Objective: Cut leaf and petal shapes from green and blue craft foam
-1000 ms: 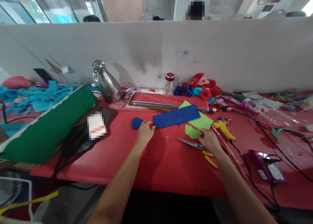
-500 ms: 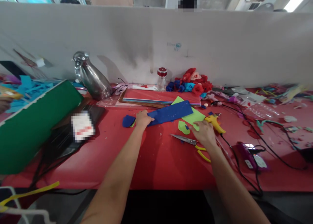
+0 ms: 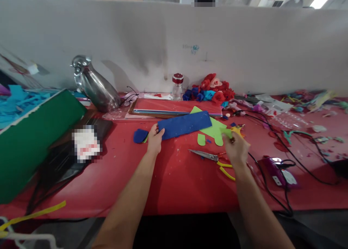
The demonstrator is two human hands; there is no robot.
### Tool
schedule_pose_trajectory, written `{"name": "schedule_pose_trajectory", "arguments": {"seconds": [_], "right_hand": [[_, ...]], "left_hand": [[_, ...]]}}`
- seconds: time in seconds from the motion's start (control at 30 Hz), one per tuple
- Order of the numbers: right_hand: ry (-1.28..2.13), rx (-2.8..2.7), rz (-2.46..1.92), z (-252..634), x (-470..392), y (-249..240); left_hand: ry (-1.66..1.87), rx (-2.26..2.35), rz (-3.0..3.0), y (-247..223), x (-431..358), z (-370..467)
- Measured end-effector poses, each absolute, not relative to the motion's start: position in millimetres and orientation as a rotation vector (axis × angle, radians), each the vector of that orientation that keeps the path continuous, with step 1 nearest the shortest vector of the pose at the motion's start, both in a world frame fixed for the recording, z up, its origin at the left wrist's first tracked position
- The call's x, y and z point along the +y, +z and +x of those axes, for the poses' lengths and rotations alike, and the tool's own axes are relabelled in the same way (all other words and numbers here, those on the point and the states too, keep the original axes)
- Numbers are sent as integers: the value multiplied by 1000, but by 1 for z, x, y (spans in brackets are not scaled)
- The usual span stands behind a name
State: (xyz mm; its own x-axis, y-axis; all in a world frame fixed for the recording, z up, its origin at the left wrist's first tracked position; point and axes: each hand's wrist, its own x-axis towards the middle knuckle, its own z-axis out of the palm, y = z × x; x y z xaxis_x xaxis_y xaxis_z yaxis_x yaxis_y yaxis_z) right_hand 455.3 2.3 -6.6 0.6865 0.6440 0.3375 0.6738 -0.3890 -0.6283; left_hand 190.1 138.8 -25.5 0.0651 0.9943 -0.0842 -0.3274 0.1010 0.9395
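My left hand [image 3: 155, 139] grips the left end of a long blue strip [image 3: 185, 124], thumb on top. The strip overlaps a larger green sheet [image 3: 216, 127]. In my right hand [image 3: 236, 145] is a small green piece [image 3: 226, 133], pinched between the fingers. A cut green piece [image 3: 201, 139] lies below the strip. Scissors [image 3: 208, 155] with yellow and red handles rest open on the red table [image 3: 179, 183]. Small blue pieces [image 3: 140, 135] are stacked left of my left hand. A yellow glue gun [image 3: 238, 130] sits behind my right hand.
A steel jug [image 3: 96, 86], a red-lidded jar [image 3: 177, 86], a sheet stack [image 3: 174, 107] and fabric roses [image 3: 212, 89] stand along the partition. A green box [image 3: 40, 140] and black bag [image 3: 67, 151] are at left. A purple power unit [image 3: 280, 173] with cables lies at right.
My right hand has lifted a small green piece from the table. My left hand has moved to the strip's left end and now grips it. The view has shifted slightly.
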Motion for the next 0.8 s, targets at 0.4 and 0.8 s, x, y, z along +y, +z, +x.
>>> {"name": "schedule_pose_trajectory", "arguments": {"seconds": [0.4,0.8], "right_hand": [[468,-830,-1606,395,37,18],[985,-878,-1403,307,81,-11]], "left_hand": [[1030,804,607,-15,130,186],[897,716,394,2,129,185]]}}
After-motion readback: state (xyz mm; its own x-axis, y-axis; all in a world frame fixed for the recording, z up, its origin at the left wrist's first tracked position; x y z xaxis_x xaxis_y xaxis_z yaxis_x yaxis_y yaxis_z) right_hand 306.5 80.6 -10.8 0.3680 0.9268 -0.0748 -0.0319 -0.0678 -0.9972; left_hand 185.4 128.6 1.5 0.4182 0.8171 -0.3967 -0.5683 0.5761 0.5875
